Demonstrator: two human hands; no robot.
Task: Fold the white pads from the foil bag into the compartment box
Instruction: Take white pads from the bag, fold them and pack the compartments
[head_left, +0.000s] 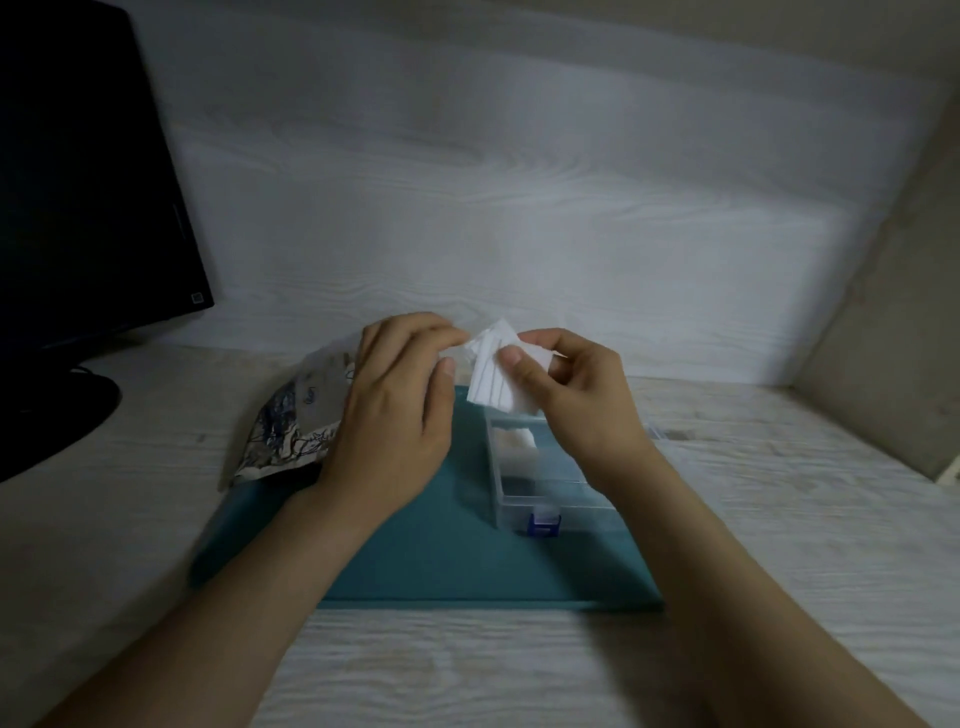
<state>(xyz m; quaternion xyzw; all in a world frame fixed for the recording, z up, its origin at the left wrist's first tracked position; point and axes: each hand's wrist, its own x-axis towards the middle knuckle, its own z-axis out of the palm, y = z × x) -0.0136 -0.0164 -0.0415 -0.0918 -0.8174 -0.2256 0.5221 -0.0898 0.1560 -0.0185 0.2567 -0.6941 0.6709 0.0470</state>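
right hand (576, 410) pinching white pad (491, 375) over compartment box (545, 486) | left hand (395, 410) pinching its corner | foil bag (296, 415) lying left

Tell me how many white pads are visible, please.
2. One pad is pinched by the left hand and right hand; one folded pad lies in the far compartment of the box. More may be hidden in the bag or behind the right hand.

White ribbed pad (493, 371); teal mat (415, 551); clear box (540, 483), blue latch (544, 525); blue-printed foil bag (296, 421)
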